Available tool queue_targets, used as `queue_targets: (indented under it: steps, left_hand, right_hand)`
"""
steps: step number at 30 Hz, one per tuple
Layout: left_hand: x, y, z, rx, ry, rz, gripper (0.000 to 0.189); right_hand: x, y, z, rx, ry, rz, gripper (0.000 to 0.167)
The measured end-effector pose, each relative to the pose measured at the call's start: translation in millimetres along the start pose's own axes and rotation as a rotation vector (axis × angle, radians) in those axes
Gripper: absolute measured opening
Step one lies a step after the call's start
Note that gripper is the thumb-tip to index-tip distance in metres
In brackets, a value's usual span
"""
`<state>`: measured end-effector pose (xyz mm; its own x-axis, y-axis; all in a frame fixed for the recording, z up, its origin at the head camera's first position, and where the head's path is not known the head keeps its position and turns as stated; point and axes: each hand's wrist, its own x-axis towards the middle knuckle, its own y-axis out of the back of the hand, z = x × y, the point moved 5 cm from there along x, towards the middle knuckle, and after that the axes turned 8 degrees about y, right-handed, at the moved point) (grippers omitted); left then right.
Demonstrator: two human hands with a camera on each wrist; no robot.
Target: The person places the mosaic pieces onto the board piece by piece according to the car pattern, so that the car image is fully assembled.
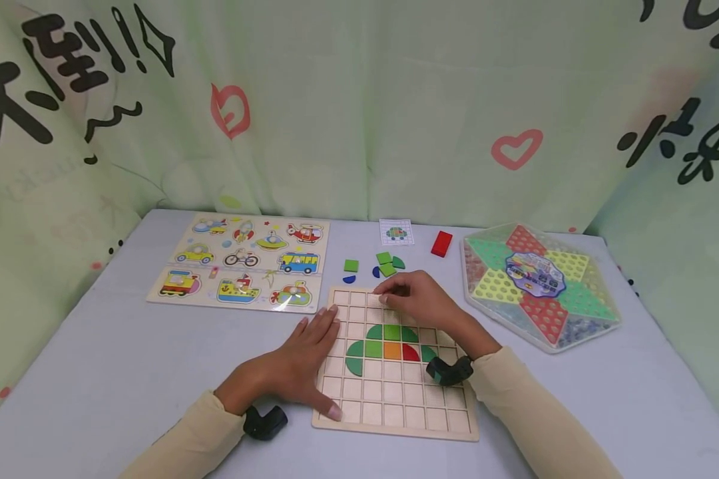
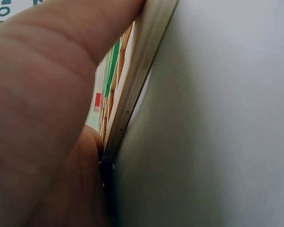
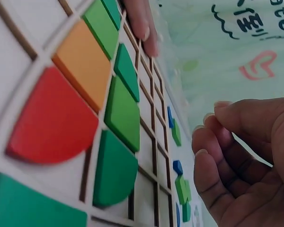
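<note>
A wooden grid board lies on the table in front of me. Set in its cells are green squares, dark green quarter-rounds, an orange square and a red quarter-round. My left hand rests along the board's left edge, fingers stretched out and thumb at the lower corner. Over the board's far edge hovers my right hand, its fingers loosely bent; the right wrist view shows nothing between thumb and fingertips. Just beyond it lie loose green squares, a dark green quarter-round and blue pieces.
A small pattern card and a red block lie at the table's back. To the left is a vehicle picture puzzle; a hexagonal peg-hole game board sits at right. A printed curtain hangs behind.
</note>
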<state>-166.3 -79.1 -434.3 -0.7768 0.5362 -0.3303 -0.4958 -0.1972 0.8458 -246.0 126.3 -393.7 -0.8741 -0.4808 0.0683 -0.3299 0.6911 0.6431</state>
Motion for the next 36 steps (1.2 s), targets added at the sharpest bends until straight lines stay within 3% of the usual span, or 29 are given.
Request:
queue_targets:
  steps: [18,26,36]
  left_hand:
    - [0.7,-0.7,0.1,-0.006,-0.011,0.008,0.134]
    - [1.5,-2.0,-1.1,0.008,-0.001,0.007,0.136]
    - [0.4,-1.3,-0.9,-0.001,0.002,0.002,0.135]
  right_hand:
    - [22.2,22,36,-0.021,-0.170,0.206,0.019]
    - [32.5,23,41,-0.035,-0.234,0.251,0.021]
    - [43.4,14,41,-0.036,-0.251,0.250,0.024]
